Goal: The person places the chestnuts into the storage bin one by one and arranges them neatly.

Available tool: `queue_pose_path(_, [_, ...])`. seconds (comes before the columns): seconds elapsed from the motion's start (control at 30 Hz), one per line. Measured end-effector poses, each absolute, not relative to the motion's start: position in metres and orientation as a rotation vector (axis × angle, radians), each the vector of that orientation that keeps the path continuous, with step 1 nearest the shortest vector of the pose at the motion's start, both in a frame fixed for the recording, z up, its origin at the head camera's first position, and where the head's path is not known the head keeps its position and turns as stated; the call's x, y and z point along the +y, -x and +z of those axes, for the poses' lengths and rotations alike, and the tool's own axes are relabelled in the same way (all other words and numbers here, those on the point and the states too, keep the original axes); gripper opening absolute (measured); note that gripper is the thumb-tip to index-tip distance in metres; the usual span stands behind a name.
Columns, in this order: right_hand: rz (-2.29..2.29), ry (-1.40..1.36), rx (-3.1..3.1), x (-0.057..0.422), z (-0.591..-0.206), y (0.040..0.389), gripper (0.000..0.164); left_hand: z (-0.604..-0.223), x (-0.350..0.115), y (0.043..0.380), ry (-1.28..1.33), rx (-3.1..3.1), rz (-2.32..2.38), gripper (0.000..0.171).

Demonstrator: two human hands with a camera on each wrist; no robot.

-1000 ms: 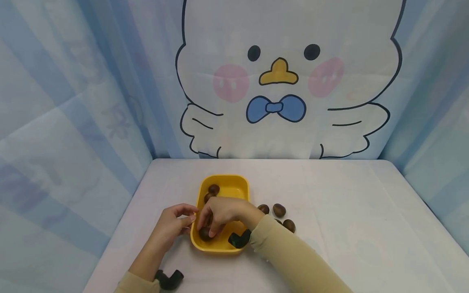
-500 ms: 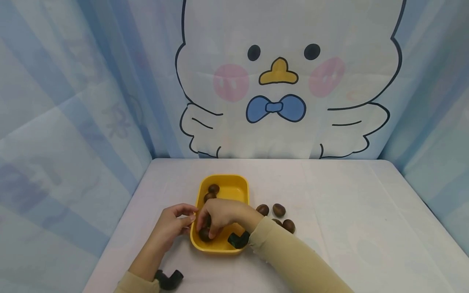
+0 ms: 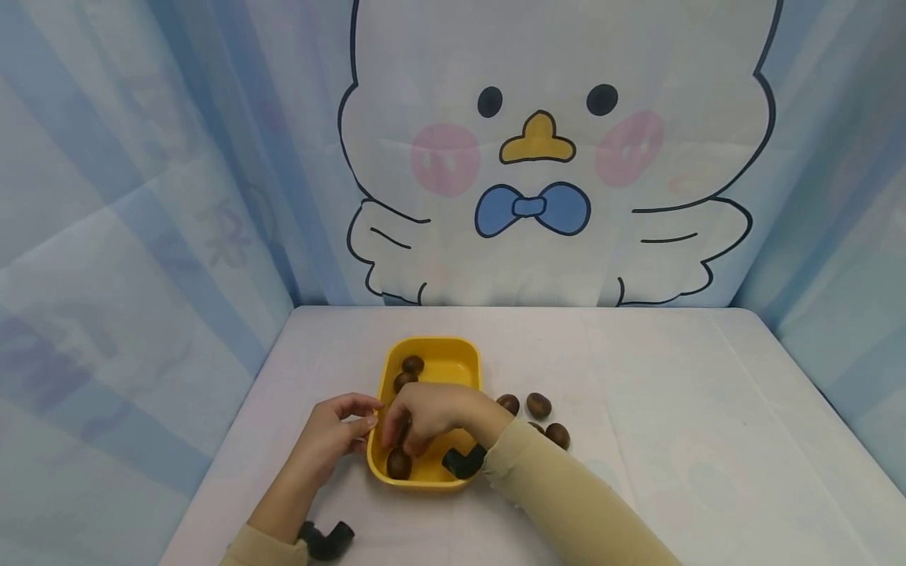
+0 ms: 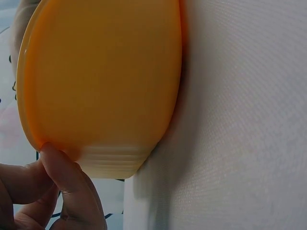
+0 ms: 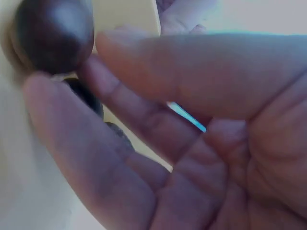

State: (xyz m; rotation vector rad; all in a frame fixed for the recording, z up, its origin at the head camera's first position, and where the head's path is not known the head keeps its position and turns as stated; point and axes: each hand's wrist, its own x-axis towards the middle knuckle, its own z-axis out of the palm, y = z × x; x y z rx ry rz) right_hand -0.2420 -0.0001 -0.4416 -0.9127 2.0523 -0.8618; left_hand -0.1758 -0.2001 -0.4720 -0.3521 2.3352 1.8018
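Tray, yellow, on white table. Left hand has fingertips at the rim, probably steadying it; no firm pinch visible. Right hand is inside, fingers bent but spaced, brown nut at their tips, not enclosed. Nuts line left wall, which likely limits rolling; loose nuts sit just right of tray. No brands, no readable writing.

The tray is yellow, nuts dark brown, sleeves tan, curtain striped blue-white.
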Motion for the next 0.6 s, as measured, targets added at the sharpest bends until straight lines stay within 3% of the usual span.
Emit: queue_pose_path(0.6, [-0.971,0.831,2.011,0.020,-0.429,0.246,0.032,-0.470,-0.198,0.175,0.340,2.353,1.786,0.024])
